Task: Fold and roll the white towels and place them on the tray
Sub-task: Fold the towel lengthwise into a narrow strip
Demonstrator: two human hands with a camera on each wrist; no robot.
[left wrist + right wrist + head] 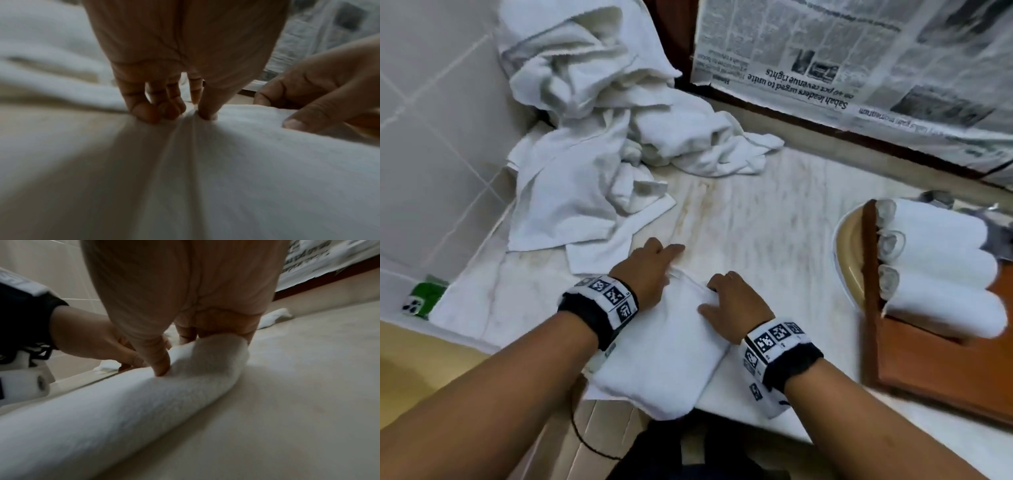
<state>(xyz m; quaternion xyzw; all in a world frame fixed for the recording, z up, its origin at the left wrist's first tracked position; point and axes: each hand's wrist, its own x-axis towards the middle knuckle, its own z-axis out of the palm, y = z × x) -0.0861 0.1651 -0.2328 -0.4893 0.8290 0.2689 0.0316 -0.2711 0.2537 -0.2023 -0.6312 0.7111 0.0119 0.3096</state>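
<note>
A folded white towel (664, 353) lies on the marble counter near its front edge. My left hand (654, 270) is at the towel's far left corner; in the left wrist view its thumb and curled fingers (156, 112) pinch the cloth into a crease. At the far right corner my right hand (729, 298) grips the end, which curls up over itself (216, 353) between thumb and fingers. At the right stands a wooden tray (928, 370) with three rolled white towels (941, 270) side by side.
A heap of loose white towels (592, 137) fills the back left corner against the tiled wall. Newspaper (859, 51) covers the framed panel behind. A beige basin rim (849, 250) lies under the tray's far end. A green phone (424, 301) sits at the left.
</note>
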